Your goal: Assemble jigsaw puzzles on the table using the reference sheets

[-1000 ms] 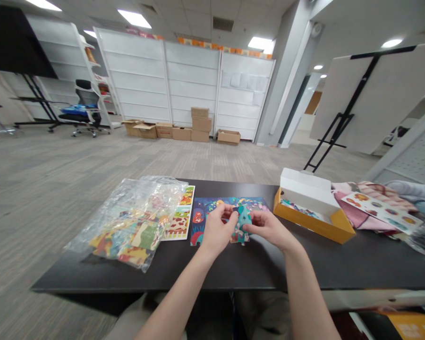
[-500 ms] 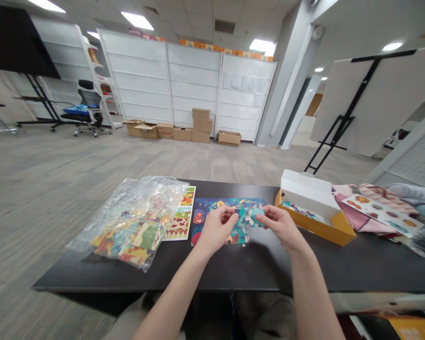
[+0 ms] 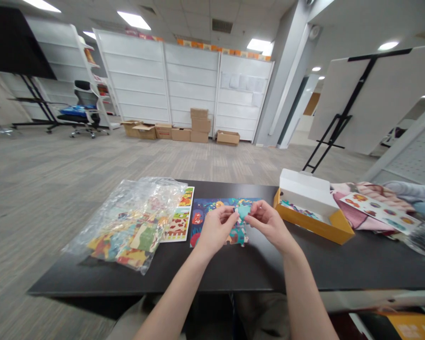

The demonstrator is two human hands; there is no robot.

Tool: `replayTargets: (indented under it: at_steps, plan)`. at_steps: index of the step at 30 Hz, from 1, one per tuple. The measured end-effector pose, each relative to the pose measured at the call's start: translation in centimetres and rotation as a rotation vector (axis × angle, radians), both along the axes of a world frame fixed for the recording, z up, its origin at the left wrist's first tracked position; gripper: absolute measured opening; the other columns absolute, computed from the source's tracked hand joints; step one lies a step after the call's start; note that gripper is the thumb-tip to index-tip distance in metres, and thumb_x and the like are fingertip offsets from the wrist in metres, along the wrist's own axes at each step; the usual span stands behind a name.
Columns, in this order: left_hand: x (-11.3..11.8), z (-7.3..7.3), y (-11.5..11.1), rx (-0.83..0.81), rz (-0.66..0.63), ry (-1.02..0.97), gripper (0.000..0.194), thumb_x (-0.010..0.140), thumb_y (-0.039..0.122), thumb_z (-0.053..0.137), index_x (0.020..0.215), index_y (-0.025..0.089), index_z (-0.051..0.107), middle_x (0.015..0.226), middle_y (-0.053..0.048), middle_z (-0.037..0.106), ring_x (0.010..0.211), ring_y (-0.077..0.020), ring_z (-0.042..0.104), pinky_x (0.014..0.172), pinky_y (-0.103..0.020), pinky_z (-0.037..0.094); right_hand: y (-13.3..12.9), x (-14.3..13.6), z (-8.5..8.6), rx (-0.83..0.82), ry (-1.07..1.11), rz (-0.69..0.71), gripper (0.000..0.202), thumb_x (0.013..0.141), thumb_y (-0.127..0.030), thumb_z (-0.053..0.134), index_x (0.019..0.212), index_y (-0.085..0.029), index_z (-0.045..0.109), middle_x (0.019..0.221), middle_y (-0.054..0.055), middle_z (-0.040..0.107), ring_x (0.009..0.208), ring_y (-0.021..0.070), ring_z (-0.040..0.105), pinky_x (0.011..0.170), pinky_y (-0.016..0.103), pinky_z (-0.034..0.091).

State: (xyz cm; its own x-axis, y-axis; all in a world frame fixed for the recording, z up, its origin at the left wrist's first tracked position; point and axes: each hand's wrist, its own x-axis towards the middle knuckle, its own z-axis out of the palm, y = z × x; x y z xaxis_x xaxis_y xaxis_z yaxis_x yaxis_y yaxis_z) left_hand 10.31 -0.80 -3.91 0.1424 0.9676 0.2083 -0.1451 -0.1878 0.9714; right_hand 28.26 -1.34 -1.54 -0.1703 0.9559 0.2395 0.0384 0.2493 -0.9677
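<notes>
The teal piece (image 3: 244,211) is between the left hand (image 3: 216,226) and the right hand (image 3: 270,224), over the right part of the puzzle (image 3: 198,218); whether it touches the puzzle is unclear. The left fingers pinch its left side, the right fingers its right edge. Squeezing from both sides could bend it — and a low wrist could push the puzzle askew on the surface (image 3: 262,274). If one pinch slips, the piece could drop crooked. Counted: two hands, one puzzle, one clear bag (image 3: 127,226), one yellow box (image 3: 311,229) of bits too jumbled to number, one farm card (image 3: 179,224) partly under the bag, one white card (image 3: 378,213) on the cloths (image 3: 347,217). A second piece under the left fingers is possible — I cannot tell.
</notes>
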Motion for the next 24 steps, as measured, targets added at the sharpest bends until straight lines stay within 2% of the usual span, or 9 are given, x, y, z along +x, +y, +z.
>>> replayTargets:
  at_steps: [3,5,8,10,13,16,18,21,24]
  plan:
    - [0.0,0.2,-0.4,0.015,-0.020,0.070,0.028,0.084,0.030,0.072,0.107,0.015,0.069,0.099,-0.010,0.078,0.090,-0.0218,0.075,0.083,-0.034,0.061,0.4,1.5,-0.1,0.052,-0.001,-0.142,0.040,0.070,-0.047,0.088,0.076,-0.020,0.058,0.069,-0.003,0.061,0.062,0.0108,0.056,0.061,0.024,0.046]
    - [-0.1,0.3,-0.7,0.043,-0.018,0.148,0.029,0.085,0.024,0.069,0.113,0.016,0.068,0.102,-0.011,0.077,0.094,-0.0212,0.075,0.084,-0.033,0.060,0.9,3.4,-0.3,0.084,0.041,-0.346,0.040,0.067,-0.048,0.088,0.079,-0.020,0.062,0.071,-0.001,0.064,0.063,0.0119,0.059,0.063,0.025,0.048]
    - [-0.2,0.4,-1.0,0.079,0.008,0.245,0.025,0.087,0.021,0.065,0.111,0.016,0.068,0.100,-0.009,0.077,0.093,-0.0203,0.074,0.080,-0.030,0.059,2.0,7.3,-0.6,0.112,0.060,-0.701,0.043,0.063,-0.052,0.085,0.085,-0.019,0.067,0.076,0.003,0.070,0.066,0.0168,0.064,0.067,0.031,0.053]
    - [-0.4,0.3,-1.1,0.100,0.016,0.292,0.023,0.087,0.021,0.063,0.109,0.017,0.068,0.098,-0.008,0.077,0.091,-0.0198,0.074,0.078,-0.030,0.059,2.6,10.0,-1.0,0.114,-0.107,-0.900,0.040,0.068,-0.051,0.078,0.087,-0.018,0.069,0.082,0.009,0.074,0.074,0.0234,0.069,0.073,0.037,0.055]
    - [-0.8,0.2,-1.2,0.135,0.023,0.405,0.024,0.089,0.021,0.061,0.112,0.020,0.067,0.095,-0.005,0.076,0.088,-0.0195,0.074,0.080,-0.031,0.058,3.3,13.1,-1.7,0.027,-0.612,-1.087,0.034,0.073,-0.045,0.068,0.091,-0.017,0.074,0.089,0.017,0.076,0.090,0.0348,0.070,0.086,0.051,0.052]
    - [-1.4,0.4,-1.4,0.194,0.057,0.693,0.028,0.091,0.020,0.059,0.118,0.022,0.065,0.103,-0.006,0.076,0.098,-0.0238,0.072,0.089,-0.036,0.055,3.6,14.2,-2.5,-0.077,-0.951,-1.143,0.037,0.075,-0.045,0.065,0.098,-0.018,0.076,0.102,0.022,0.074,0.106,0.0436,0.063,0.090,0.060,0.046]
    - [-1.7,0.7,-1.6,0.255,0.089,0.957,0.029,0.092,0.018,0.055,0.119,0.019,0.065,0.112,-0.011,0.074,0.108,-0.0285,0.069,0.094,-0.042,0.051,3.7,13.8,-2.8,-0.014,-1.034,-1.176,0.040,0.078,-0.046,0.061,0.104,-0.019,0.075,0.114,0.022,0.070,0.115,0.0443,0.057,0.095,0.061,0.044]
    - [-2.1,0.9,-1.9,0.317,0.080,1.221,0.025,0.096,0.019,0.051,0.115,0.016,0.067,0.114,-0.015,0.071,0.112,-0.0313,0.065,0.098,-0.046,0.048,3.6,12.3,-2.3,0.169,-1.032,-1.168,0.041,0.081,-0.041,0.056,0.107,-0.015,0.075,0.120,0.022,0.067,0.121,0.0402,0.054,0.104,0.057,0.041]
    - [-2.3,0.8,-2.0,0.330,0.015,1.279,0.023,0.097,0.030,0.057,0.109,0.015,0.069,0.115,-0.015,0.070,0.114,-0.0315,0.062,0.099,-0.045,0.047,3.3,9.9,-1.4,0.287,-0.937,-1.043,0.037,0.081,-0.036,0.055,0.101,-0.012,0.075,0.112,0.022,0.070,0.113,0.0361,0.061,0.104,0.051,0.043]
